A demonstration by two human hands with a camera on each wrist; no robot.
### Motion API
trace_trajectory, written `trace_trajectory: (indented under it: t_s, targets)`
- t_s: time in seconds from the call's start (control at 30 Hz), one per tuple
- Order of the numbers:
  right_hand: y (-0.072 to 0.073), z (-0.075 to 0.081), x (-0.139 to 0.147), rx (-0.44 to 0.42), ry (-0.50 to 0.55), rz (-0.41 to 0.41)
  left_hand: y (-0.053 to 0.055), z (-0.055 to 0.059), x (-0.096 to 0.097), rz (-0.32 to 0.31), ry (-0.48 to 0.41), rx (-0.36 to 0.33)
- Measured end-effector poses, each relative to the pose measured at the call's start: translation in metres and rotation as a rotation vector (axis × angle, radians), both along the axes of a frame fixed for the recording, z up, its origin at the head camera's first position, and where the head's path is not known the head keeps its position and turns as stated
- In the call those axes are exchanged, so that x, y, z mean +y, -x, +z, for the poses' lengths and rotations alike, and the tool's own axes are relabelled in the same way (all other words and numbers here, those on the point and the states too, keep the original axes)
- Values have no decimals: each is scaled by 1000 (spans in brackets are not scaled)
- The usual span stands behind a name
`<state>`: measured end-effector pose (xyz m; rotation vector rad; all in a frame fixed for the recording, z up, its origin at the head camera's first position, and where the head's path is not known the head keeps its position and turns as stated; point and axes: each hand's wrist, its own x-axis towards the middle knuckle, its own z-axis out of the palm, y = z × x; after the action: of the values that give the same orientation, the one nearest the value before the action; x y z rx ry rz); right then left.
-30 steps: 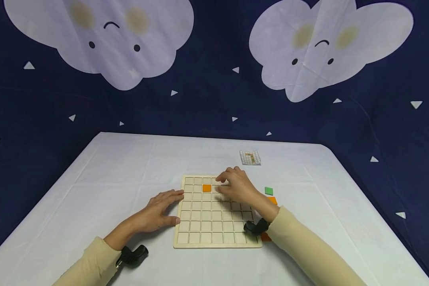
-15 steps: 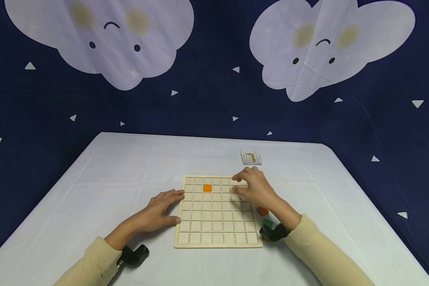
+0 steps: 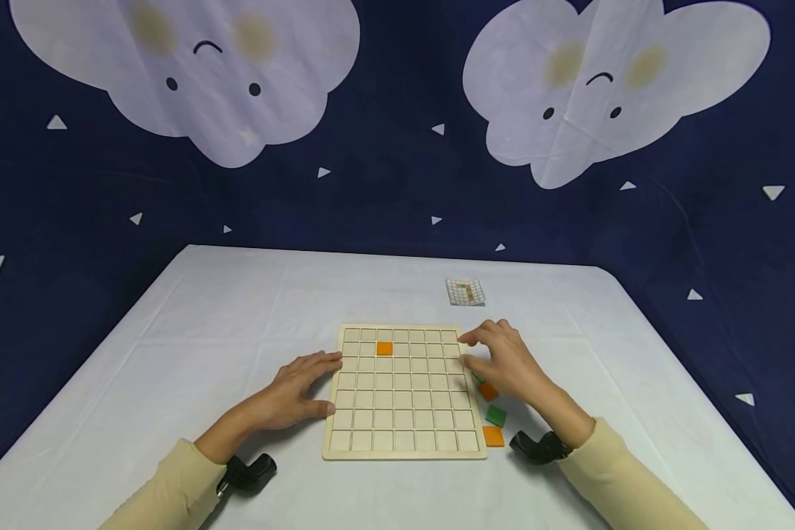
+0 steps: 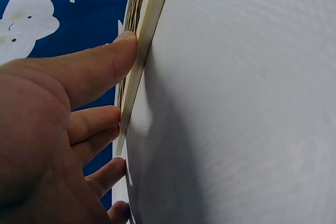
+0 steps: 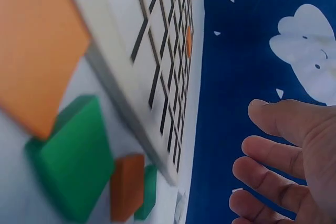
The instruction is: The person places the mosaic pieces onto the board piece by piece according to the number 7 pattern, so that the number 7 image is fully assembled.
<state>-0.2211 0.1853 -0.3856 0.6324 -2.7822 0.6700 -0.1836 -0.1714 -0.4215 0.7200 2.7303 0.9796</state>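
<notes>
A pale wooden grid board point(image 3: 401, 401) lies on the white table, one orange tile point(image 3: 384, 348) set in a cell of its second row from the back. My left hand point(image 3: 291, 390) rests at the board's left edge; thumb and fingertips touch the rim, as the left wrist view shows. Over the board's back right edge hovers my right hand point(image 3: 506, 361), its fingers loosely bent and apart, holding nothing. Beneath and beside it lie a green tile point(image 3: 496, 416), a dark orange tile point(image 3: 488, 391) and a bright orange tile point(image 3: 493, 436). Another green tile point(image 5: 149, 192) is partly hidden in the head view.
A small card point(image 3: 465, 292) with a printed grid pattern lies behind the board's right side. White cloth covers the table point(image 3: 238, 294). A dark blue backdrop point(image 3: 384, 199) with clouds and triangles hangs behind it.
My right hand has drawn back to the right from above the board, near the orange tile, to its right edge. Tiles beside the board came into view. The left hand stayed put.
</notes>
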Motion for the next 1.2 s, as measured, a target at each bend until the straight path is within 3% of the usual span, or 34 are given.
trace_trajectory:
  t_s: [0.27,0.83,1.2]
  targets:
    - [-2,-4,17,-58,2,-75,0,0,0,-5,3,4]
    - [9,-17,57,-72,-15,-174,0,0,0,-5,4,5]
    - [17,-22,60,-79,-34,-175,0,1,0,-11,9,15]
